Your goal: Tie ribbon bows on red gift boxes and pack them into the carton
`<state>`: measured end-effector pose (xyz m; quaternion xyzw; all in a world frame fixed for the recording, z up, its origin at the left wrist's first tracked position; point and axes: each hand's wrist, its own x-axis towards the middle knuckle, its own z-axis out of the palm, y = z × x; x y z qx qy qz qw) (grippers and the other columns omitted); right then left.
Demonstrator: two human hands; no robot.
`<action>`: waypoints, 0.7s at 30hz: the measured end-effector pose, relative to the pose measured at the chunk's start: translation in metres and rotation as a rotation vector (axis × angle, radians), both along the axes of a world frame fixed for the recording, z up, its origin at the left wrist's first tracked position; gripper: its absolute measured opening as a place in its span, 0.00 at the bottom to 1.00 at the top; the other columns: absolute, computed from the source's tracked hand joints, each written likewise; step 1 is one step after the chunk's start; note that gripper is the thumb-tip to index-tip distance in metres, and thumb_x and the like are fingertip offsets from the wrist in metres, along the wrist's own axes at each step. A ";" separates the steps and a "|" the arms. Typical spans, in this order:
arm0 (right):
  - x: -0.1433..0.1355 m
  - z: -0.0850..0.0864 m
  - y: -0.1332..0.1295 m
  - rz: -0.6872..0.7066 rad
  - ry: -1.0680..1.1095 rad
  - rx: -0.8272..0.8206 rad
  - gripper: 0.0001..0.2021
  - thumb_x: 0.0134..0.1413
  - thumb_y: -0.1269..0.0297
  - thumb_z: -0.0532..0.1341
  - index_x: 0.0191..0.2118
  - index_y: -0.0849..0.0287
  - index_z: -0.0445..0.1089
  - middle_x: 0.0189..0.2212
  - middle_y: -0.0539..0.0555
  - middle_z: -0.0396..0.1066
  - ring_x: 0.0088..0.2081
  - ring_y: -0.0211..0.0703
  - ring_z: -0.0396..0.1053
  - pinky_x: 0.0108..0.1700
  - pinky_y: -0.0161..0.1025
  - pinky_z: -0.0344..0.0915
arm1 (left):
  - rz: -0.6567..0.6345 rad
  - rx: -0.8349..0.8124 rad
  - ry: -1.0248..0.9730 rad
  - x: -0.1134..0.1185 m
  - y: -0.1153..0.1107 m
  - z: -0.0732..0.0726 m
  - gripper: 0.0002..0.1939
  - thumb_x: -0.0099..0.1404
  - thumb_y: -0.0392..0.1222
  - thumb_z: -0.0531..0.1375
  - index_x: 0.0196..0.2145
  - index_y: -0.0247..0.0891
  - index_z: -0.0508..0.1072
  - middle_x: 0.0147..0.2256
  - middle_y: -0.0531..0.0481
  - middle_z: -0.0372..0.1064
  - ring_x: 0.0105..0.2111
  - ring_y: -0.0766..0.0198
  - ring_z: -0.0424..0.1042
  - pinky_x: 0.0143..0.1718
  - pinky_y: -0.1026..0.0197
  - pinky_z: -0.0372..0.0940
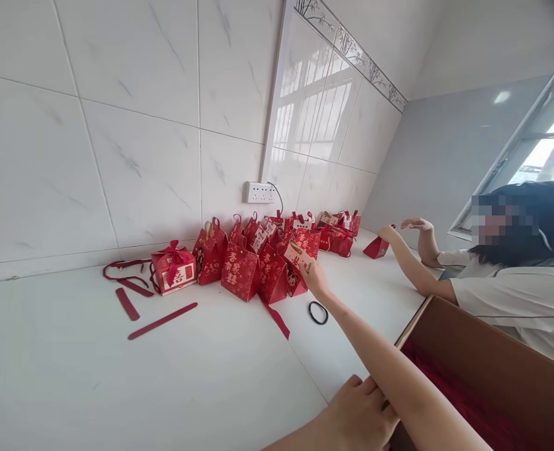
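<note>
Brt daylight thru R window [552,153], glare on tiles [314,119].

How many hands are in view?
4: the wearer's right hand on a red gift box, left hand by the right forearm; a co-worker has one hand at a red triangular piece, other hand raised. No others show.

Red boxes [242,272], pale lettering [231,268]; grey-veined white tiles [140,169].
</note>
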<state>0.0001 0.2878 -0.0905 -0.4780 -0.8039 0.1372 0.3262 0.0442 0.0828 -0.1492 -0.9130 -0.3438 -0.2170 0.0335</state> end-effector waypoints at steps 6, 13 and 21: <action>0.037 -0.014 -0.016 0.081 -0.160 -0.128 0.37 0.47 0.53 0.63 0.60 0.61 0.50 0.55 0.65 0.58 0.57 0.53 0.58 0.52 0.45 0.60 | 0.008 0.080 -0.021 -0.002 -0.001 -0.001 0.18 0.61 0.41 0.54 0.48 0.30 0.60 0.47 0.41 0.65 0.52 0.53 0.59 0.33 0.59 0.59; 0.064 -0.040 -0.044 0.149 -0.422 -0.287 0.30 0.53 0.48 0.57 0.58 0.59 0.58 0.60 0.63 0.53 0.61 0.53 0.52 0.62 0.50 0.46 | -0.022 0.105 -0.027 -0.002 0.001 -0.003 0.16 0.61 0.42 0.54 0.45 0.31 0.60 0.44 0.45 0.67 0.47 0.58 0.62 0.34 0.58 0.58; 0.060 -0.031 -0.045 0.160 -0.533 -0.350 0.32 0.54 0.48 0.55 0.61 0.60 0.54 0.62 0.63 0.49 0.62 0.52 0.50 0.62 0.49 0.43 | -0.008 0.118 -0.013 -0.002 0.000 -0.003 0.18 0.60 0.43 0.55 0.45 0.31 0.60 0.45 0.45 0.66 0.49 0.58 0.61 0.35 0.58 0.59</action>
